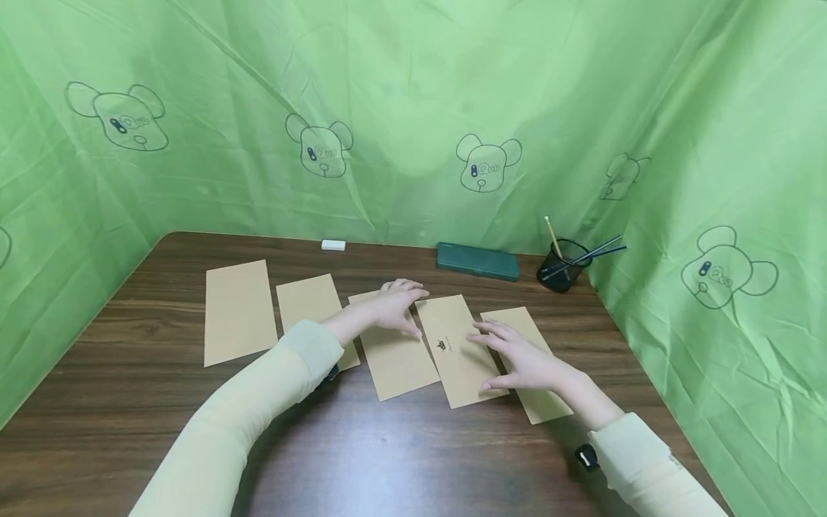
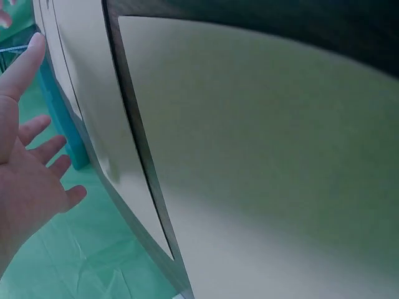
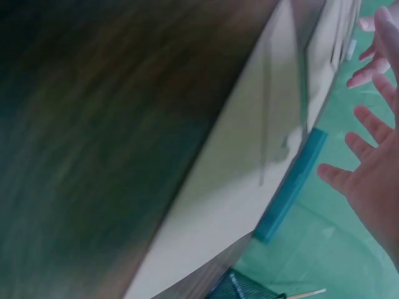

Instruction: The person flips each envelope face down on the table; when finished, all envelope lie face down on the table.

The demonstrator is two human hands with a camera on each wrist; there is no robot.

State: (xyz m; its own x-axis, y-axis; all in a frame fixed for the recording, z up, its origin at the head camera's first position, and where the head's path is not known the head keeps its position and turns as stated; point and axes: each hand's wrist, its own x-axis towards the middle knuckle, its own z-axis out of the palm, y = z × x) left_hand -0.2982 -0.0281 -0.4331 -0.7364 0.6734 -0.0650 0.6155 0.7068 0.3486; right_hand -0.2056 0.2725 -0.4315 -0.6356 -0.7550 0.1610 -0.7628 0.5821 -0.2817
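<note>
Several brown paper sheets or envelopes lie in a slanting row across the wooden table. My left hand [image 1: 392, 307], fingers spread, is over the upper part of the middle paper [image 1: 400, 362]. My right hand [image 1: 526, 362] has its fingers apart above the printed paper [image 1: 455, 373], which bears a small dark crown mark, and the rightmost paper [image 1: 543, 406]. Whether either hand touches paper, I cannot tell. Two more papers lie to the left, the leftmost [image 1: 237, 312] and its neighbour [image 1: 306, 301], which my left forearm partly covers. Both wrist views show spread fingers holding nothing.
Along the table's back edge are a white block [image 1: 333, 245], a dark green case [image 1: 477, 261] and a black mesh cup [image 1: 562, 269] with pencils or sticks standing in it. A green curtain [image 1: 400, 86] with bear-head drawings surrounds the back and sides.
</note>
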